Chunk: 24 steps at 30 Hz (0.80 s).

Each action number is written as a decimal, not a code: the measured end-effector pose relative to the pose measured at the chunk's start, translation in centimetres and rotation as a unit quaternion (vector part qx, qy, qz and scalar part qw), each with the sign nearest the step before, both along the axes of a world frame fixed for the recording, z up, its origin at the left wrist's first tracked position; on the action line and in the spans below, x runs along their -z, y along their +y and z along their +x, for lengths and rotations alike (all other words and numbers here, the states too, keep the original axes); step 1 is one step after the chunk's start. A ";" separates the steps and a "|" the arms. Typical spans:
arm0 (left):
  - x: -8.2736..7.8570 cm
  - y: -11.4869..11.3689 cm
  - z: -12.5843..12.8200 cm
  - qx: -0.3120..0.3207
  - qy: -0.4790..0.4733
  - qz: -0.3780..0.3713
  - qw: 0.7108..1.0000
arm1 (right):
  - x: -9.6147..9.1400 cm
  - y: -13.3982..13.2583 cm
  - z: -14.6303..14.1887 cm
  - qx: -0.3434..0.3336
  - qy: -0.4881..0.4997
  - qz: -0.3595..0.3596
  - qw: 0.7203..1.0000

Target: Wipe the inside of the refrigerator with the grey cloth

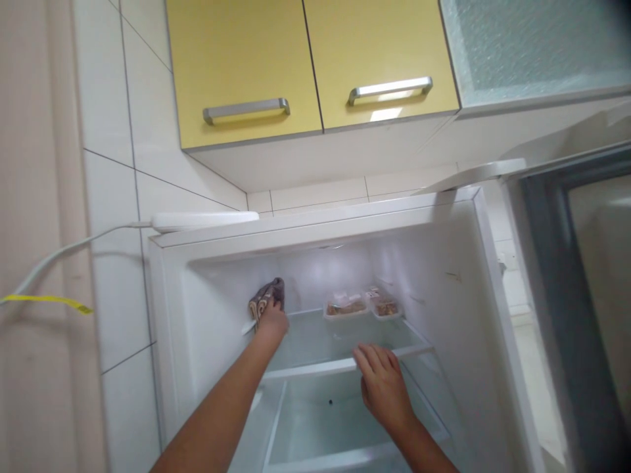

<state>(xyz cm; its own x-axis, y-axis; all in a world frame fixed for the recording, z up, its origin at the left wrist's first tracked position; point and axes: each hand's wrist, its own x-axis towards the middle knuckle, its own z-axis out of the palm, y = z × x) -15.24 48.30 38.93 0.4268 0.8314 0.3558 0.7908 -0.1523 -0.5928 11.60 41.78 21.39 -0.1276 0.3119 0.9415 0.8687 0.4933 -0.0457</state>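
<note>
An open white fridge (pixel 473 276) fills the middle of the view. My left hand (pixel 273 322) reaches deep inside and is closed on a brown patterned cloth (pixel 265 295), pressed against the left inner wall near the back. My right hand (pixel 382 384) rests with fingers together over the front edge of the upper glass shelf (pixel 315 338). Two clear food trays (pixel 346 307) (pixel 386 306) sit at the back of that shelf, to the right of the cloth.
Yellow wall cabinets (pixel 246 66) with metal handles hang above the fridge. A white cord (pixel 64 249) and a yellow strip (pixel 44 300) run along the tiled wall at left. The fridge door (pixel 582 263) stands open at right. A lower shelf (pixel 320 420) lies under my right hand.
</note>
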 end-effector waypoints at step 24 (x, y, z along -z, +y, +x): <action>0.5 -5.7 1.2 -0.050 -0.082 -0.022 0.995 | -0.3 -0.4 -0.3 -0.007 0.018 -0.015 1.000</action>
